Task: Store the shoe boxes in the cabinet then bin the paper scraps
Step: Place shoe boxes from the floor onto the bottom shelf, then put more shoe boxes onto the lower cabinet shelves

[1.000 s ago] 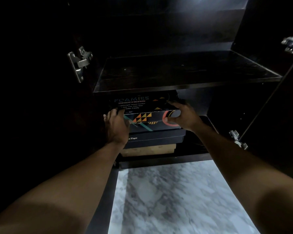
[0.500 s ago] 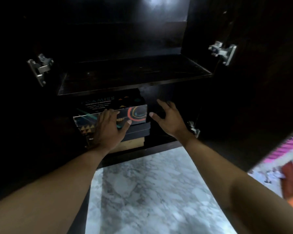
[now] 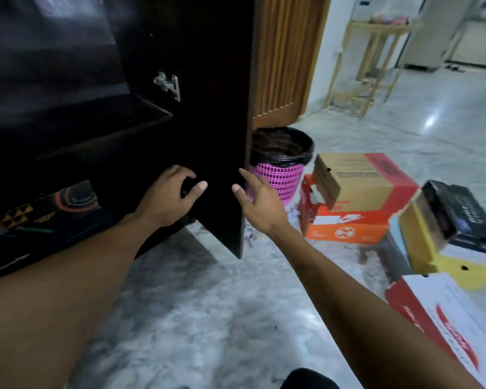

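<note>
Left of the open cabinet door [image 3: 208, 122], a patterned shoe box [image 3: 40, 211] sat stored in the dark. The left hand [image 3: 170, 197] hung before the door's inner face, fingers loosely curled around nothing. The right hand [image 3: 257, 199] hovered at the door's outer edge, fingers spread and empty. Right of the door stood a pink bin [image 3: 281, 175], more shoe boxes [image 3: 348, 228] piled beyond it. Paper scraps [image 3: 249, 238] lay by the door's lower corner.

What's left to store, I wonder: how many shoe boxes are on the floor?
5: a brown box atop an orange box, a black box atop a yellow box, a white box at lower right. More may be hidden.
</note>
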